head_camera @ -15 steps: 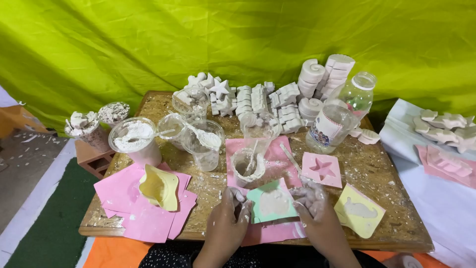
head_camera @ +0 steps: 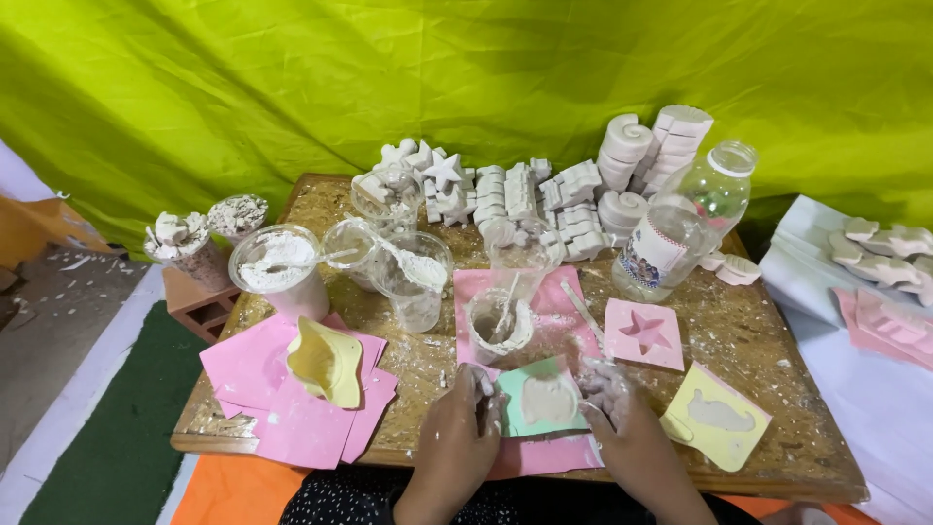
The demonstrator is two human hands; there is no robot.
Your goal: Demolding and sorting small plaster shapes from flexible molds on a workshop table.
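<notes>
Gripping green mould [head_camera: 544,397] edges: left hand [head_camera: 465,423] at 9 o'clock, right hand [head_camera: 614,408] at 3 o'clock, fingers curled, plaster-coated; mixing cup [head_camera: 501,326] at 12 o'clock.

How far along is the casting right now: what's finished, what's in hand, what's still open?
Done: many white casts are stacked at the table's back, and the yellow mould looks filled. In hand: left hand and right hand, both coated in plaster, grip the green mould, already holding grey mix. Left: the pink star mould looks empty; the mixing cup still holds plaster.
</notes>
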